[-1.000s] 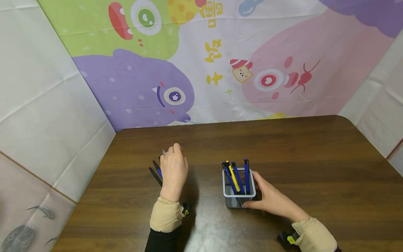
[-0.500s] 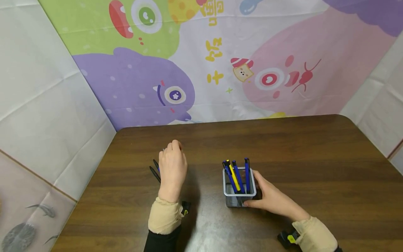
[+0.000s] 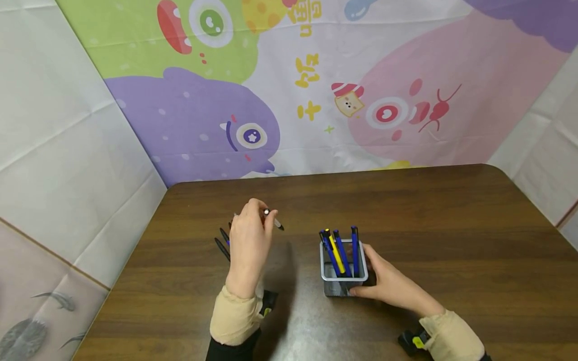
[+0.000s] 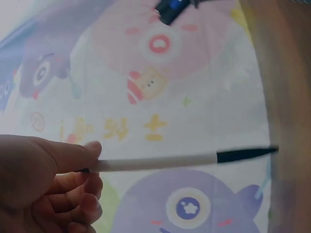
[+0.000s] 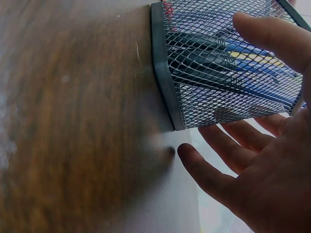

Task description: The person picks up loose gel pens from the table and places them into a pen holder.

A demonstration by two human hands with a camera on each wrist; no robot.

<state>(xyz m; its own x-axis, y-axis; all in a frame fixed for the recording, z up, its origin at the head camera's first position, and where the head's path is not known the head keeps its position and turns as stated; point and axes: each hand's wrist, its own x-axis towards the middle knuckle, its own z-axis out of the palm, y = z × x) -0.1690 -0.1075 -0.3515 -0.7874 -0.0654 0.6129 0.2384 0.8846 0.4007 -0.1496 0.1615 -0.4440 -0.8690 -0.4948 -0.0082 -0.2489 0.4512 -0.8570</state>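
Note:
Raised above the left part of the table, my left hand (image 3: 248, 245) pinches a pen (image 4: 155, 162) between thumb and fingers. Its barrel is white and its pointed end black; in the head view that end (image 3: 279, 225) points toward the right. My right hand (image 3: 390, 286) holds the side of a square metal mesh pen holder (image 3: 337, 288), the thumb on one face and fingers around another. Several blue pens and a yellow pen (image 3: 335, 253) stand in the holder. Beside my left hand, black-ended pens (image 3: 222, 249) lie on the table, partly hidden by it.
The brown wooden table (image 3: 429, 215) ends at the back against a cartoon-printed cloth (image 3: 311, 150). Pale cloth walls (image 3: 77, 130) rise at the sides. A strapped-on camera (image 3: 268, 303) sits at my left wrist, another (image 3: 412, 343) at my right.
My left hand has lifted and turned, bringing the white-barrelled pen into view off the table. The right hand and the pen holder have stayed in place.

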